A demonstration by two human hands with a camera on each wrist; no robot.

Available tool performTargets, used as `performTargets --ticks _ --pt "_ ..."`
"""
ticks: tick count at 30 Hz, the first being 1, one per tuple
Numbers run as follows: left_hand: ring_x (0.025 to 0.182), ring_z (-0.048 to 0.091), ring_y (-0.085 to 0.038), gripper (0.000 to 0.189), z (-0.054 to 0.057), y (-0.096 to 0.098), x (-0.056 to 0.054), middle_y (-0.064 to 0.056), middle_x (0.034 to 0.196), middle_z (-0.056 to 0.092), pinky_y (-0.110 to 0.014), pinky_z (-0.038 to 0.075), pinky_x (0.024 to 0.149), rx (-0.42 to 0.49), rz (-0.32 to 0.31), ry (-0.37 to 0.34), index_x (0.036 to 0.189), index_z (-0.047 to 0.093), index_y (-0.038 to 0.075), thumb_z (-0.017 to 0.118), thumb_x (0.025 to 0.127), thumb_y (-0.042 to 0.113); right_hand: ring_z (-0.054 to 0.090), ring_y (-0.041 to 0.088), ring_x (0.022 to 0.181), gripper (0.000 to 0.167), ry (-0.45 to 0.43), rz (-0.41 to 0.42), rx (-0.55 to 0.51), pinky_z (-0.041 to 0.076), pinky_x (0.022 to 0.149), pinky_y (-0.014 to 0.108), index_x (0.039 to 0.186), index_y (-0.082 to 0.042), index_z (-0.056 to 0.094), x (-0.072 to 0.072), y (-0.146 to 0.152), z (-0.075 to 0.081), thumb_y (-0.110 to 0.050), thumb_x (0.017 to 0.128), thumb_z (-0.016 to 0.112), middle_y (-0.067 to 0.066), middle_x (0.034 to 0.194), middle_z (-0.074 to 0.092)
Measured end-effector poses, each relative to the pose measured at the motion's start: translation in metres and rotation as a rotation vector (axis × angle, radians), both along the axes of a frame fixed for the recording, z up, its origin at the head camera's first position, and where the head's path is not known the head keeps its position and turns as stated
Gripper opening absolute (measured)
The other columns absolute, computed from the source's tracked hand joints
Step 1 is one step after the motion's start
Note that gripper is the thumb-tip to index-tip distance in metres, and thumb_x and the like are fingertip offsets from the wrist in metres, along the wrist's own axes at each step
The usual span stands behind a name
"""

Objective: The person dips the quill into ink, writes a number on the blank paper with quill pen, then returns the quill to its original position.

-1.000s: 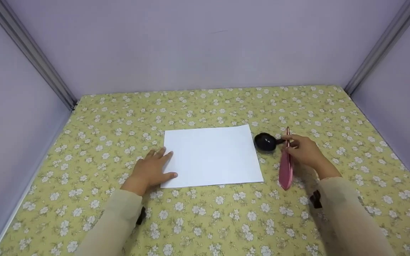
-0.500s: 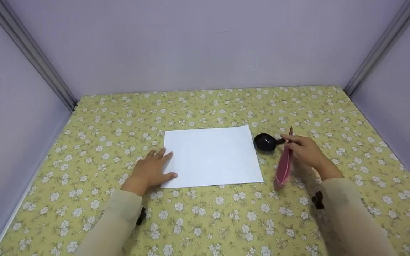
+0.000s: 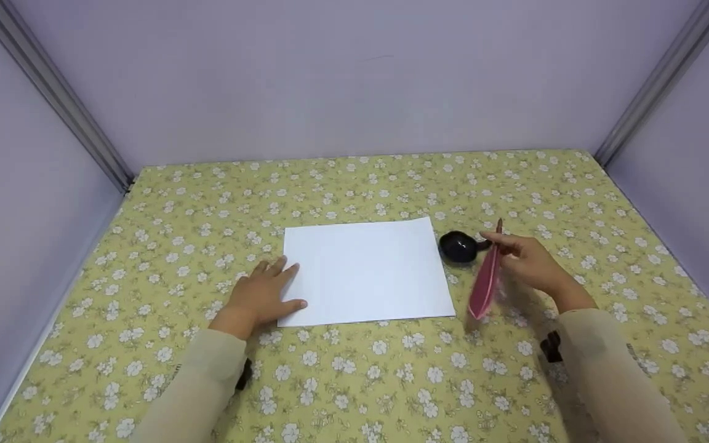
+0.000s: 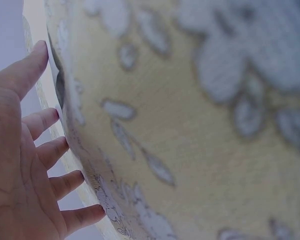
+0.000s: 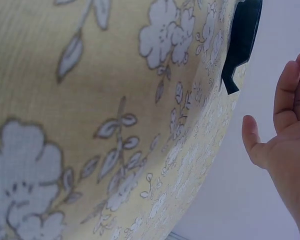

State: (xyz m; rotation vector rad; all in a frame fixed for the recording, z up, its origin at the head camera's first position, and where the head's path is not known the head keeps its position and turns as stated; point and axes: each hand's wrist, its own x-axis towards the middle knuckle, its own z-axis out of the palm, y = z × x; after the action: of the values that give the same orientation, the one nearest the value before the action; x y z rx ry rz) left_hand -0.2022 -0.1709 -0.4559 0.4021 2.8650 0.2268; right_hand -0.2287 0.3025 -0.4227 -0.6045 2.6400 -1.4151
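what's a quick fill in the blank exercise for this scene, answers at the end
The left hand rests on the ____ edge of the paper.
The slim item in the right hand is mostly ____ in color.
The black scoop has its handle toward the ____ hand.
The flowers on the tablecloth are ____.

Missing words: left; pink; right; white.

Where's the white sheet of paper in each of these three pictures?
Head: the white sheet lies just below centre, the left hand on its left edge.
Left wrist: a thin strip at upper left, by the fingertips.
Right wrist: not visible.
Shared landmark: the flowered tablecloth, in all three.
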Motion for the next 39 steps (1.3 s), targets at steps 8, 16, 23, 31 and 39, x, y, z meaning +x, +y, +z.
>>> performTargets --ticks 8,16,23,31,39 --pt "0.140 0.015 -0.040 0.079 0.000 0.000 0.000 -0.011 0.156 0.019 -0.066 0.024 0.102 -0.002 0.004 -0.007 0.152 0.029 0.017 0.051 0.090 0.060 0.058 0.028 0.091 0.039 0.114 -0.069 0.127 0.048 0.078 0.042 0.132 -0.001 0.056 0.002 -0.004 -0.001 0.000 0.093 0.056 0.015 0.100 0.066" --pt "0.140 0.016 -0.040 0.079 0.000 -0.001 0.000 -0.012 0.156 0.019 -0.066 0.026 0.102 -0.016 -0.003 -0.002 0.152 0.028 0.017 0.050 0.090 0.060 0.059 0.033 0.097 0.040 0.142 -0.101 0.089 0.046 0.087 0.050 0.134 -0.003 0.055 -0.004 -0.001 -0.012 -0.003 0.094 0.058 0.016 0.102 0.067" --pt "0.140 0.016 -0.040 0.079 0.001 -0.001 0.002 -0.012 0.156 0.019 -0.066 0.025 0.102 0.000 0.001 -0.005 0.152 0.028 0.016 0.051 0.090 0.059 0.058 0.036 0.109 0.041 0.069 -0.094 -0.006 0.043 0.097 0.043 0.141 -0.004 0.046 0.000 -0.004 -0.009 -0.018 0.102 0.046 0.019 0.119 0.063" --pt "0.140 0.017 -0.041 0.079 0.002 -0.001 0.002 -0.013 0.156 0.020 -0.065 0.025 0.102 -0.007 -0.003 0.001 0.152 0.029 0.016 0.052 0.090 0.059 0.062 0.017 0.100 0.029 0.038 0.020 -0.365 0.041 0.093 0.021 0.121 0.016 0.057 -0.003 -0.004 -0.013 0.002 0.101 0.040 0.005 0.122 0.063" --pt "0.141 0.016 -0.039 0.079 -0.001 0.000 0.001 -0.011 0.157 0.019 -0.064 0.027 0.102 -0.008 -0.002 -0.002 0.152 0.028 0.017 0.052 0.090 0.059 0.066 0.017 0.090 0.027 0.226 -0.102 -0.218 0.049 0.086 0.021 0.100 0.008 0.071 -0.006 -0.005 -0.017 0.001 0.100 0.045 0.020 0.119 0.062"
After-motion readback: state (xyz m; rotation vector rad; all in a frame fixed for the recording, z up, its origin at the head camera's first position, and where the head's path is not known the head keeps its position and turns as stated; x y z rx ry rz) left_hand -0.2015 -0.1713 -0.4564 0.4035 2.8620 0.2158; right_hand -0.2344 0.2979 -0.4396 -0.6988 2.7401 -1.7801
